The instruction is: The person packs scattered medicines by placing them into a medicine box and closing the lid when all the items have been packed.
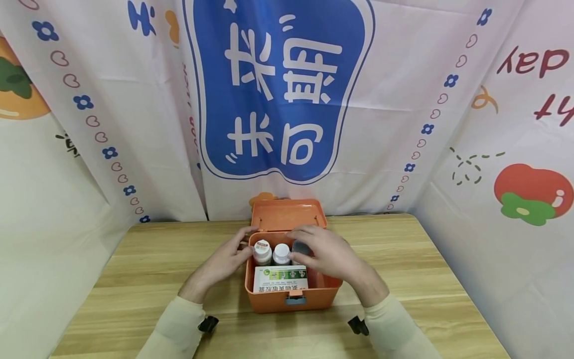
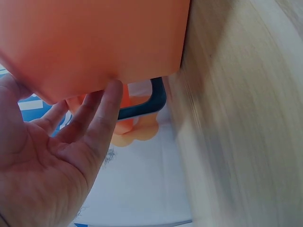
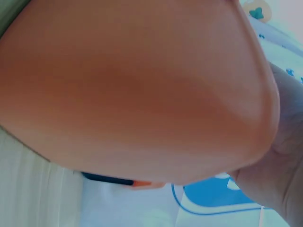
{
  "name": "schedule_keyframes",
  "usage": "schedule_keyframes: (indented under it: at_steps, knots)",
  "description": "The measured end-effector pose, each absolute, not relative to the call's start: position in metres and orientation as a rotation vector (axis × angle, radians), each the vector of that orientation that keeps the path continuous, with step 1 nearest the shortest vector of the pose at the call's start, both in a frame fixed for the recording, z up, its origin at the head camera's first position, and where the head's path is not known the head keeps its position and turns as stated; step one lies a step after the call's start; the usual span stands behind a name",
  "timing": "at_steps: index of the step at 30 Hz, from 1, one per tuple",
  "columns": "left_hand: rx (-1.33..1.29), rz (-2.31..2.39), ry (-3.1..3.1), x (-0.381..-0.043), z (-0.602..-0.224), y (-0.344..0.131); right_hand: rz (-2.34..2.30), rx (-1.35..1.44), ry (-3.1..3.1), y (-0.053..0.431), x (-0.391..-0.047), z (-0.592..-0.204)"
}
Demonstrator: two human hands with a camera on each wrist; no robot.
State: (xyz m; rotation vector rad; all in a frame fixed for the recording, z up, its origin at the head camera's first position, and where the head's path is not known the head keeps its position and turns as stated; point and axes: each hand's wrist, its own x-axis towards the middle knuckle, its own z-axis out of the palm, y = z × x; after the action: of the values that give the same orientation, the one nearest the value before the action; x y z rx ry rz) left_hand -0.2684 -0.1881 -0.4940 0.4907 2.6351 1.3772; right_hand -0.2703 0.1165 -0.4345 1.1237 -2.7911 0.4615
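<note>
An orange storage box [image 1: 293, 300] stands on the table with its lid [image 1: 289, 214] tipped back. Inside, a white bottle with a labelled cap [image 1: 262, 251] and a plain white bottle [image 1: 281, 253] stand upright behind a white and green printed carton [image 1: 280, 279]. My left hand [image 1: 230, 254] rests at the box's left rim, its fingers [image 2: 102, 116] fairly straight against the outer wall. Over the box's right half, my right hand [image 1: 329, 252] has thumb and fingers curled round a dark grey bottle [image 1: 301, 247]. The right wrist view hides those fingertips behind the box wall.
The wooden table [image 1: 179, 259] extends around the box. Its dark handle [image 2: 147, 105] shows beyond the box in the left wrist view. A blue latch [image 1: 295, 300] is on the front. Printed white curtains [image 1: 385, 149] hang behind and at both sides.
</note>
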Motion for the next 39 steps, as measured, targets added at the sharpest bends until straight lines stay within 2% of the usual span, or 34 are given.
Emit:
schedule_keyframes:
  at_steps: [25,39]
  knots:
    - [0.507,1.351,2.690,-0.267,-0.483,-0.191,0.903,0.679,-2.772,0.158,-0.312,-0.463]
    - [0.404,1.379,2.708,-0.286,-0.484,-0.189,1.286,0.453,-2.785,0.176,-0.330,-0.481]
